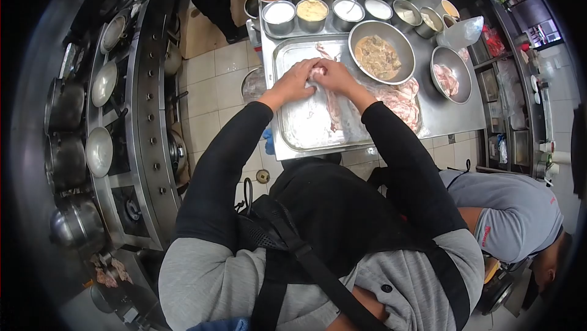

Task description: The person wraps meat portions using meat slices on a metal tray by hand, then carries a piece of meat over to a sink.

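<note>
The left hand point(297, 80) and right hand point(335, 77) pinch raw meat point(318, 73), a meat strip point(333, 114) lying near-to-far just nearside of the right hand.

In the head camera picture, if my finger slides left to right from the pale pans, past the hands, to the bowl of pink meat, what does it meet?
Pale pans → left hand → right hand → big metal bowl → smaller metal bowl with pink meat.
</note>
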Tool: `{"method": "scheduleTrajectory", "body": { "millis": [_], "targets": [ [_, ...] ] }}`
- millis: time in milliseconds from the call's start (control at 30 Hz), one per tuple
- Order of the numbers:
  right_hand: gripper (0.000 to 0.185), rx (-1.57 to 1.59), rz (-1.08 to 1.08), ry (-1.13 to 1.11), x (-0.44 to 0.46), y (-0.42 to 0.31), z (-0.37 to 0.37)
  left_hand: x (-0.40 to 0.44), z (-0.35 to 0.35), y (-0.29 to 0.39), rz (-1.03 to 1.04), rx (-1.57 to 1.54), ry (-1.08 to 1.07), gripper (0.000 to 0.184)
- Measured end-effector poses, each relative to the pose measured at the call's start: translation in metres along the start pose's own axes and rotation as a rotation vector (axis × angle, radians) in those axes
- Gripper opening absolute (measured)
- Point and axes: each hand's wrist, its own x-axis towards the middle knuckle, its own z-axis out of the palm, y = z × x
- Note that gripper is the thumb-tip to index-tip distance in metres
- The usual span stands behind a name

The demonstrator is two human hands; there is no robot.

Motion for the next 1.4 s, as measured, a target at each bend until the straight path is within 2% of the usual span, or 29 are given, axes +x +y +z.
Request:
{"method": "scheduleTrajectory", "body": {
  "millis": [100, 133, 233, 267, 367, 400, 500, 567, 600, 633, 667, 700, 733, 767, 800, 833, 900, 1000, 1067, 1100, 1133, 1167, 1200, 1233, 1267, 1300, 1333, 1400],
  "targets": [
    [0.023, 0.593, 0.654, -0.209, 0.025, -0.003, -0.012, 0.008, -0.006, 0.004, -0.322, -0.213, -0.146, 0.049],
    [0.026, 0.663, 0.664, -0.216, 0.027, -0.005, -0.021, 0.007, -0.009, 0.006, -0.461, -0.288, -0.155, 0.043],
    [0.034, 0.884, 0.528, -0.079, 0.014, -0.024, -0.050, 0.001, -0.005, -0.010, -0.935, -1.349, 0.023, 0.044],
    [0.033, 0.955, 0.500, -0.059, 0.005, -0.023, -0.054, -0.005, -0.008, -0.016, -0.914, -1.604, 0.010, 0.035],
    [0.030, 1.137, 0.450, -0.031, -0.020, -0.022, -0.057, -0.024, -0.006, -0.018, -0.849, -1.984, -0.093, 0.030],
    [0.028, 1.179, 0.464, -0.040, -0.032, -0.023, -0.053, -0.027, -0.004, -0.004, -0.984, -1.792, 0.047, 0.023],
    [0.023, 1.240, 0.467, 0.017, -0.059, -0.017, -0.030, -0.033, -0.005, 0.035, -1.057, -1.820, 0.105, 0.017],
    [0.024, 1.226, 0.467, 0.156, -0.072, -0.017, -0.006, -0.043, 0.000, 0.039, -1.071, -1.802, 0.046, 0.014],
    [0.026, 1.240, 0.488, 0.173, -0.081, -0.035, -0.004, -0.050, 0.007, 0.032, -1.081, -1.764, 0.025, 0.014],
    [0.028, 1.274, 0.550, 0.177, -0.084, -0.020, 0.011, -0.047, 0.013, 0.029, -1.082, -1.728, -0.016, 0.014],
    [0.033, 1.422, 0.425, 0.140, -0.089, -0.003, 0.028, -0.038, 0.003, 0.049, -1.217, -1.468, 0.001, 0.017],
    [0.044, 1.262, 0.575, 0.212, -0.090, 0.003, 0.044, -0.032, -0.001, 0.057, -1.264, -1.391, -0.063, 0.020],
    [0.053, 1.201, 0.569, 0.209, -0.091, -0.001, 0.050, -0.029, -0.003, 0.062, -1.305, -1.311, -0.121, 0.023],
    [0.056, 1.296, 0.553, 0.187, -0.094, -0.028, 0.039, -0.026, -0.005, 0.069, -1.232, -1.356, -0.186, 0.028],
    [0.055, 1.384, 0.477, 0.103, -0.096, -0.027, 0.039, -0.022, -0.008, 0.078, -1.160, -1.399, -0.247, 0.032],
    [0.049, 1.579, 0.489, 0.053, -0.098, -0.051, 0.027, -0.012, -0.015, 0.097, -1.181, -1.376, -0.280, 0.034],
    [0.036, 1.628, 0.409, 0.021, -0.100, -0.044, 0.022, 0.015, -0.040, 0.143, -1.234, -1.325, -0.322, 0.037],
    [0.024, 1.806, 0.393, -0.058, -0.110, -0.033, -0.003, 0.026, -0.060, 0.178, -1.203, -1.390, -0.279, 0.042],
    [0.021, 1.711, 0.424, 0.269, -0.121, -0.009, -0.025, 0.030, -0.077, 0.196, -1.022, -1.324, -0.261, 0.045],
    [0.021, 1.606, 0.351, 0.260, -0.127, 0.010, -0.053, 0.030, -0.084, 0.192, -0.941, -1.274, -0.238, 0.046],
    [0.021, 1.620, 0.420, 0.098, -0.136, 0.021, -0.100, 0.025, -0.090, 0.177, -0.888, -1.109, -0.252, 0.045],
    [0.020, 1.222, 0.312, 0.445, -0.139, 0.025, -0.131, 0.016, -0.092, 0.155, -0.837, -0.944, -0.277, 0.044],
    [0.022, 0.996, 0.285, 0.596, -0.141, 0.038, -0.167, 0.006, -0.088, 0.136, -0.777, -0.783, -0.313, 0.044],
    [0.020, 1.000, 0.252, 0.575, -0.142, 0.070, -0.204, -0.008, -0.078, 0.115, -0.748, -0.669, -0.298, 0.042],
    [0.018, 0.899, 0.271, 0.658, -0.143, 0.072, -0.230, -0.025, -0.062, 0.095, -0.717, -0.560, -0.289, 0.040],
    [0.017, 0.794, 0.348, 0.671, -0.140, 0.096, -0.253, -0.038, -0.048, 0.081, -0.683, -0.458, -0.283, 0.039],
    [0.033, 0.647, 0.421, 0.615, -0.138, 0.124, -0.277, -0.044, -0.036, 0.075, -0.589, -0.338, -0.279, 0.043],
    [0.045, -0.303, 0.417, 0.713, -0.139, 0.159, -0.289, -0.049, -0.006, 0.076, -0.374, -0.120, -0.267, 0.054]
  ]
}}
